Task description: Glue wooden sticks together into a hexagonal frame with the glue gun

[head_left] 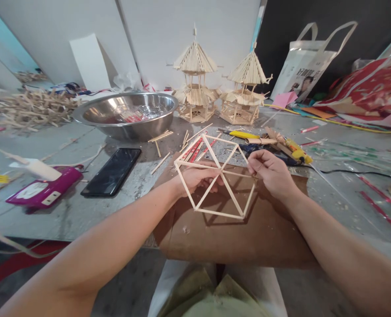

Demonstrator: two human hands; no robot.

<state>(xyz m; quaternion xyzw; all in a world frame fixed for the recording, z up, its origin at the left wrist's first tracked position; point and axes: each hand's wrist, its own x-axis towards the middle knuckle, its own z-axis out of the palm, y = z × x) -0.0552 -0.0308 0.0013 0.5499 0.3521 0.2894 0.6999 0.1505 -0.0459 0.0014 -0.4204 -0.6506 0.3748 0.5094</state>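
A six-sided frame of thin wooden sticks [232, 193], with spokes meeting at its middle, is held above a brown sheet [195, 246]. My left hand [202, 177] reaches beneath the frame, its fingers closed near the hub and partly hidden by the sticks. At the frame's right corner my right hand [270, 172] is pinched, thumb against fingers, touching the end of a stick. Behind the frame lie several red-and-white paper-wrapped sticks [195, 149] and some loose bare sticks [160, 163].
Two stick pagoda models [195, 94] stand at the back beside a steel basin [132, 125]. A phone [112, 172] and a purple power strip [46, 187] lie left. A yellow utility knife [243, 134] and a yellow glue gun [296, 150] lie right, its black cord trailing. A stick pile [33, 108] is far left.
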